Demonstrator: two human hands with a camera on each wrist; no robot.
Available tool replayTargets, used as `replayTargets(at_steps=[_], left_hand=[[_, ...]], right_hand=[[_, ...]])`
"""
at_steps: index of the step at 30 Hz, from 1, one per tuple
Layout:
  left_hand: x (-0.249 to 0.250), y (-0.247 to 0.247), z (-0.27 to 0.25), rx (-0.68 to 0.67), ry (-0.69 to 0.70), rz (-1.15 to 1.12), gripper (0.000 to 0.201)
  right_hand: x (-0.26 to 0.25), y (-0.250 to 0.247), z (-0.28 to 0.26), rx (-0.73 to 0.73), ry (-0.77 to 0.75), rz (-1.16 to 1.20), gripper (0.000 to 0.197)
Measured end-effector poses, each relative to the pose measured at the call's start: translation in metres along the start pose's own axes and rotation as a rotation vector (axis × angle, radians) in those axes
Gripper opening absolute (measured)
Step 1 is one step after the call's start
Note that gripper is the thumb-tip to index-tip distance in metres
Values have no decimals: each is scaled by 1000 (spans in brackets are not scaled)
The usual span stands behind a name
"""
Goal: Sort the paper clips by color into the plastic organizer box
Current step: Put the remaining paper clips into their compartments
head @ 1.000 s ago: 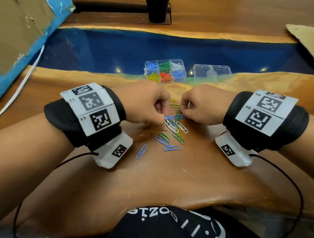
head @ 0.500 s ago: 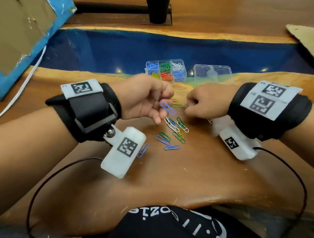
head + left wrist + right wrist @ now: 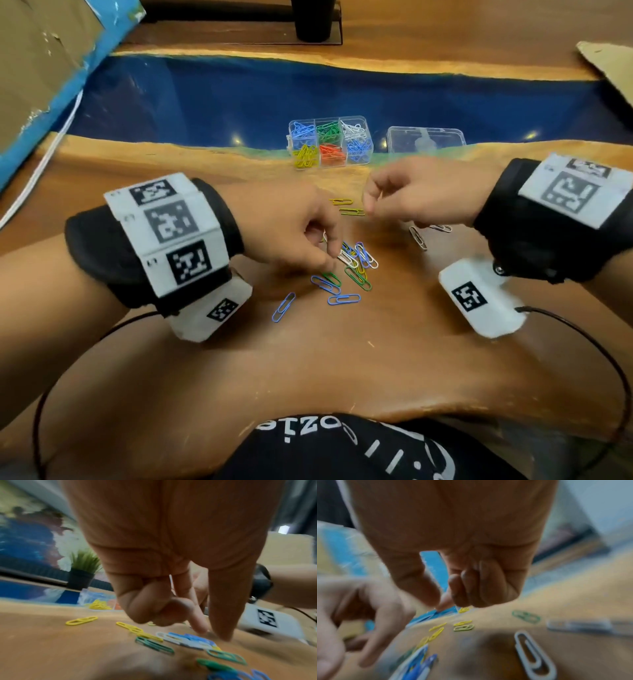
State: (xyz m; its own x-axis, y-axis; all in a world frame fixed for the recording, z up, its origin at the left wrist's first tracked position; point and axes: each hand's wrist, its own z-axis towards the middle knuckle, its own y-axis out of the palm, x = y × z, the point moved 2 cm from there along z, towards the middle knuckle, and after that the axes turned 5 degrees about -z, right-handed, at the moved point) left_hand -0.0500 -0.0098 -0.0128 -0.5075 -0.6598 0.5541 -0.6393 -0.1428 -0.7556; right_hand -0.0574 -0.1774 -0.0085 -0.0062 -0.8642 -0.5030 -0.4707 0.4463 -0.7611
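The clear organizer box (image 3: 291, 138) stands at the far middle, its compartments holding blue, green, white, yellow and red clips. A loose pile of paper clips (image 3: 356, 262) lies on the wooden table between my hands. My left hand (image 3: 329, 254) reaches down onto the pile. In the left wrist view, the left hand (image 3: 211, 634) has its index finger and thumb straight and slightly apart, touching blue and white clips (image 3: 187, 639). My right hand (image 3: 368, 205) hovers with curled fingers above the table and no clip shows in it. Two white clips (image 3: 418, 238) lie under it.
The box's clear lid (image 3: 424, 140) lies right of the organizer. Two yellow clips (image 3: 340, 201) lie behind the pile and a blue one (image 3: 283, 306) in front. A cardboard box (image 3: 44, 68) and white cable (image 3: 44, 161) are at the left, with a dark pot (image 3: 313, 20) behind.
My left hand, which held up a blue clip half a second ago, has come down onto the pile. My right hand has lifted and moved away to the right.
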Motion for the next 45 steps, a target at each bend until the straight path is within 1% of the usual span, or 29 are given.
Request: replayTargets(at_steps=[1, 2, 4, 6, 9, 11, 13, 16, 18, 20, 21, 23, 25, 26, 29, 32, 34, 36, 37, 40, 42, 45], left_hand=[[3, 4, -1, -19, 12, 46, 12], [6, 7, -1, -27, 26, 103, 14], [12, 14, 1, -31, 40, 233, 17], [14, 18, 3, -26, 36, 309, 15], [13, 20, 4, -30, 28, 299, 10], [13, 19, 3, -34, 12, 270, 10], [10, 13, 2, -18, -17, 218, 12], [4, 6, -2, -21, -51, 41, 9], [-1, 6, -4, -50, -54, -156, 9], [-5, 7, -7, -89, -68, -376, 14], [-8, 7, -8, -102, -81, -489, 16], [-13, 6, -12, -96, -109, -693, 16], [-17, 4, -15, -63, -130, -852, 11], [-18, 3, -17, -50, -137, -916, 12], [-23, 2, -20, -49, -149, -1020, 16], [-28, 3, -21, -49, -155, -992, 19], [-29, 4, -20, -23, -143, -920, 21], [-29, 5, -19, 2, -125, -823, 27], [-29, 5, -18, 9, -121, -776, 32], [-27, 8, -15, -1, -121, -737, 41], [-27, 7, -15, -3, -119, -764, 45], [-27, 5, -15, 9, -118, -784, 41]], right_hand=[[-4, 3, -3, -5, -20, -150, 6], [-8, 7, -6, -20, -23, -259, 8], [-15, 17, -9, -30, -20, -405, 18], [-20, 24, -8, -2, -22, -480, 23], [-19, 24, -4, -27, 11, -431, 15], [-14, 21, -4, -64, 30, -345, 13], [-9, 16, -4, -68, 35, -240, 13], [-6, 12, -3, -47, 66, -22, 15], [-6, 13, -1, -63, 103, 178, 18], [-7, 14, 3, -87, 108, 320, 19], [-8, 16, 5, -97, 98, 358, 21], [-10, 17, 9, -100, 70, 362, 25], [-12, 18, 12, -90, 51, 332, 29], [-13, 18, 13, -90, 45, 318, 30], [-16, 19, 13, -99, 19, 240, 24], [-19, 18, 14, -74, 4, 130, 18], [-18, 17, 15, -41, -16, 15, 23], [-18, 17, 14, 8, -54, -140, 31], [-19, 17, 14, 26, -73, -210, 31], [-19, 20, 13, 27, -96, -345, 17], [-19, 20, 14, 10, -90, -382, 13], [-19, 19, 15, 0, -123, -418, 5]])
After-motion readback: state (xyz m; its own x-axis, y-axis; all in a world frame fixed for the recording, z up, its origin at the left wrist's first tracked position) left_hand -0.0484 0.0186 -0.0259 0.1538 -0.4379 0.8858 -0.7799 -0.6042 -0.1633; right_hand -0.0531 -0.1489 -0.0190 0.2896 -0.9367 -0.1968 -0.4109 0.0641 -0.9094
